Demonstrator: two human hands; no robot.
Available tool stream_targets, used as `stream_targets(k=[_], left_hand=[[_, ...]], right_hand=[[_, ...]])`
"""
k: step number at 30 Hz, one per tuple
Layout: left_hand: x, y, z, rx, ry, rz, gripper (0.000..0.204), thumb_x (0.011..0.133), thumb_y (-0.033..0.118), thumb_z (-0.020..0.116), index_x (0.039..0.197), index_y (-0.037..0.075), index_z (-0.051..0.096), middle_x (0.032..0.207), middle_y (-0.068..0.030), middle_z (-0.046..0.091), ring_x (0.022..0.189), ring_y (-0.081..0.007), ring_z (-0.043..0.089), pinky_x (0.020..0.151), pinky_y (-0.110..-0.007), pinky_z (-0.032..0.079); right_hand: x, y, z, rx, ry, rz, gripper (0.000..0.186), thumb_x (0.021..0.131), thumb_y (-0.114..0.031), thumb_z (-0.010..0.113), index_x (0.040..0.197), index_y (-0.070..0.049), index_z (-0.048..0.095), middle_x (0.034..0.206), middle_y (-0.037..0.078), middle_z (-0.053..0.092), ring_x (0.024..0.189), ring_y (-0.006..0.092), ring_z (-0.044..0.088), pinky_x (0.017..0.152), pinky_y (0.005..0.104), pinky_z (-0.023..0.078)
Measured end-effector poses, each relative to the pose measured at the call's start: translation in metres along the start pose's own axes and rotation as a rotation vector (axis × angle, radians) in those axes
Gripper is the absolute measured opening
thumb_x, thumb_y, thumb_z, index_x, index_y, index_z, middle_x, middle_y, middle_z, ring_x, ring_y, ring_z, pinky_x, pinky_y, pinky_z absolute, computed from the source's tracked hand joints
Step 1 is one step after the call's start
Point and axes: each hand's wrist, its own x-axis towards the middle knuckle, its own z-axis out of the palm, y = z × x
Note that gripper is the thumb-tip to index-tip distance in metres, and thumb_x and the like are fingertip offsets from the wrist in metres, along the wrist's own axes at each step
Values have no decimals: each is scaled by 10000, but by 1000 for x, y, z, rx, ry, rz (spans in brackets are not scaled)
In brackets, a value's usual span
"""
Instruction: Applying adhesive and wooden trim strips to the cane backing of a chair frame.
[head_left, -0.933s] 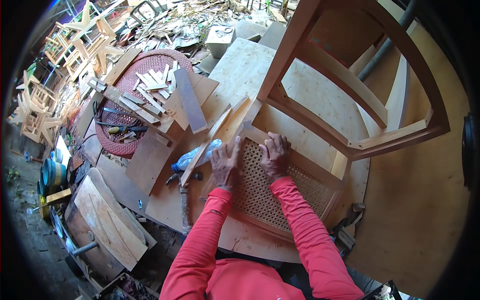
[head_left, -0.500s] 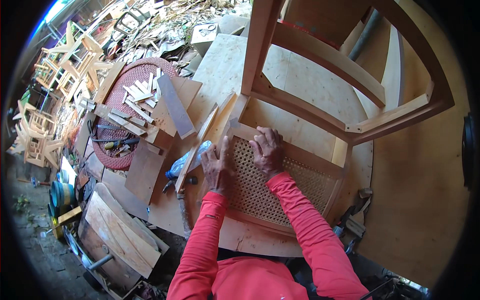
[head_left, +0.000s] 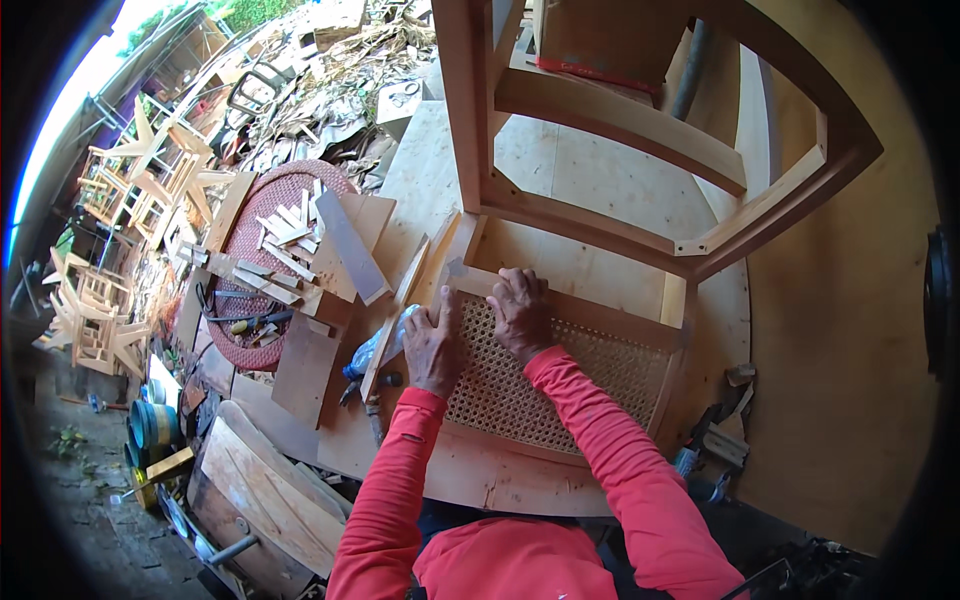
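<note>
A wooden chair [head_left: 590, 228] with a bare, curved frame lies in front of me. Its seat carries a woven cane panel [head_left: 560, 390] with wooden rails round it. My left hand [head_left: 433, 350] rests at the seat's left rail, thumb pointing up and apart from the fingers. My right hand [head_left: 522, 318] lies at the far edge of the cane, fingers bent over the far rail [head_left: 600, 312] and thumb apart. Neither hand visibly holds a loose thing. Beside my left hand lie a thin wood strip [head_left: 395, 315], a clear blue plastic bottle [head_left: 372, 350] and a hammer [head_left: 378, 400], partly covered.
Left of the chair, boards [head_left: 350, 250] and wood offcuts [head_left: 285, 235] lie on a red woven round top [head_left: 258, 345]. Small wooden frames [head_left: 95, 315] are stacked farther left. Curved panels [head_left: 255, 470] lean below. A large plywood sheet [head_left: 840, 370] stands at the right.
The whole view has shifted slightly, so the chair sits a little farther left and the clutter at left shows more. Both hands stay on the seat, the right one close to the same spot.
</note>
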Motion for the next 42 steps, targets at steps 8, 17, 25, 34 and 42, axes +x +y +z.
stream_targets(k=[8, 17, 25, 34, 42], left_hand=[[1, -4, 4, 0, 72, 79, 887, 809, 111, 724, 1620, 145, 367, 1142, -258, 535, 1031, -422, 518, 906, -531, 469], [1, 7, 6, 18, 34, 56, 908, 800, 93, 718, 1629, 133, 350, 1110, -241, 557, 1025, -411, 528, 904, -515, 460], [5, -33, 11, 69, 29, 120, 799, 871, 141, 655, 1621, 127, 381, 1081, -214, 584, 1004, -387, 557, 890, -499, 455], [18, -28, 6, -98, -117, 148, 685, 979, 237, 573, 1636, 178, 385, 1142, -247, 585, 1007, -404, 588, 908, -486, 474], [29, -21, -5, 182, 25, 334, 563, 927, 177, 656, 1471, 72, 559, 1141, -256, 591, 1008, -422, 614, 879, -470, 520]], right_hand=[[3, 5, -2, 44, 9, 5, 203, 872, -168, 746, 968, -54, 608, 1162, 107, 595, 1088, 324, 566, 906, 481, 456], [-4, 6, -5, -42, -5, -7, 212, 842, -158, 754, 969, -55, 618, 1149, 111, 596, 1075, 329, 565, 894, 485, 455], [-2, -1, 23, 25, 133, -6, 134, 859, -185, 677, 896, -75, 609, 1088, 132, 578, 1035, 339, 578, 878, 508, 459], [-10, 17, 13, 9, 109, 18, 234, 853, -269, 710, 983, -78, 673, 1122, 136, 581, 1118, 326, 550, 985, 487, 439], [-15, 15, 21, 180, 186, 25, 237, 862, -203, 638, 1030, -46, 695, 1148, 165, 613, 1128, 356, 567, 965, 505, 477]])
